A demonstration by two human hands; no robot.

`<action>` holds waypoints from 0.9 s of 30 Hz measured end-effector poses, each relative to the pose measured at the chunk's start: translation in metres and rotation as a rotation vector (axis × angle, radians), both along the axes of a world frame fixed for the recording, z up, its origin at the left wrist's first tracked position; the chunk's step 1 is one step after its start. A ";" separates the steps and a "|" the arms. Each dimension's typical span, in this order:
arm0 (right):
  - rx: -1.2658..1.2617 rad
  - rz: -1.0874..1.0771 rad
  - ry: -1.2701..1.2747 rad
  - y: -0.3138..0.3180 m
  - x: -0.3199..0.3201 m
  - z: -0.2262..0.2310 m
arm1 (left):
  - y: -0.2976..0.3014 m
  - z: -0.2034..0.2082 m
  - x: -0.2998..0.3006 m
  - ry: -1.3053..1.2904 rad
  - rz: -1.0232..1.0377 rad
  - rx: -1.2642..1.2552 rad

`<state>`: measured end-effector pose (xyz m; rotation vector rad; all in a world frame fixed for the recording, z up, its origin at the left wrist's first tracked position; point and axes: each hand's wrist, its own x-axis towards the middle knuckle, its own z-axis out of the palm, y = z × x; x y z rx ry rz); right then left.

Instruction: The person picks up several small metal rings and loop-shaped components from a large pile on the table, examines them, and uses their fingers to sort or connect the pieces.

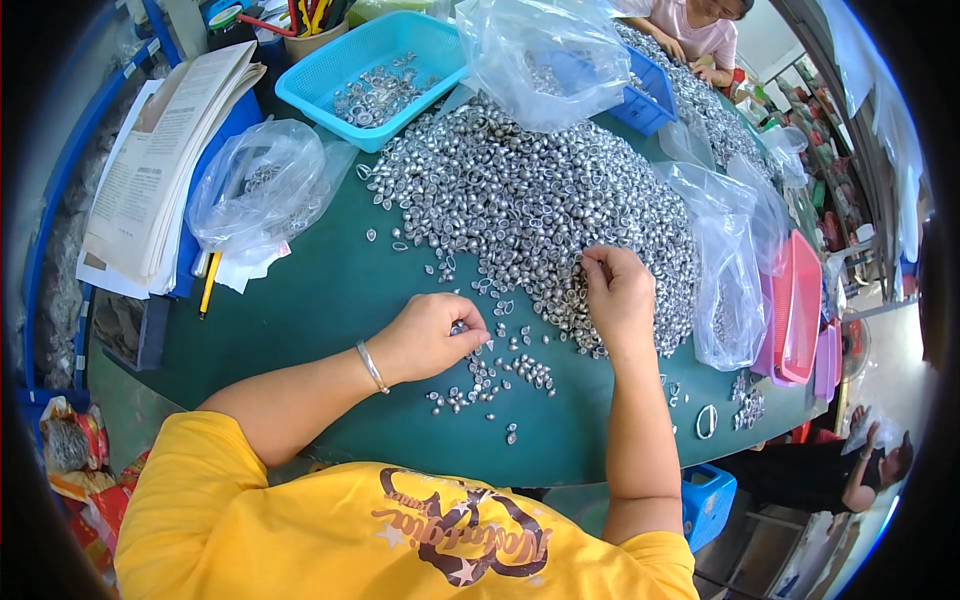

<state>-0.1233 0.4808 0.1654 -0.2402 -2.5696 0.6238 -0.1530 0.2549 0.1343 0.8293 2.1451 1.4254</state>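
A large heap of small, shiny silver oval metal pieces (530,190) covers the middle of the green table. My left hand (425,335), with a silver bangle (372,367) at its wrist, is curled closed just in front of the heap. A few of the silver pieces show between its thumb and fingers. At the heap's right front, my right hand (622,295) has thumb and forefinger pinched together against the pieces; whatever is between the fingertips is hidden. Between my forearms lies a loose scatter of the same pieces (480,385).
A light-blue plastic basket (300,92) holds more pieces. Clear plastic bags (725,270) border the heap, beside a red basket (800,310). Stacked papers (160,170) and a yellow pencil (210,285) lie left. Another person (700,35) works across the table; someone in black (820,475) is at right.
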 end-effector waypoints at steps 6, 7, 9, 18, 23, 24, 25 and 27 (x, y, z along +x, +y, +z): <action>0.066 0.076 -0.063 -0.013 -0.002 -0.005 | -0.001 0.005 0.001 -0.022 0.000 -0.005; 0.096 0.070 -0.085 -0.014 -0.002 -0.003 | -0.001 0.005 0.001 -0.023 0.002 -0.003; 0.107 0.059 -0.088 -0.015 -0.001 -0.002 | 0.000 0.004 0.002 -0.023 0.002 0.003; 0.098 0.009 -0.024 -0.021 0.002 -0.008 | 0.000 0.002 0.001 0.013 -0.008 0.006; -0.534 0.057 -0.142 -0.045 0.021 0.003 | -0.002 0.013 0.002 -0.541 0.061 0.231; -0.524 0.189 -0.019 -0.053 0.025 -0.001 | 0.001 0.011 0.003 -0.667 0.069 0.359; -0.429 0.286 -0.028 -0.058 0.030 0.000 | 0.003 0.014 0.002 -0.781 0.069 0.433; -0.295 0.390 -0.008 -0.067 0.036 0.002 | 0.001 0.010 0.004 -0.935 0.094 0.507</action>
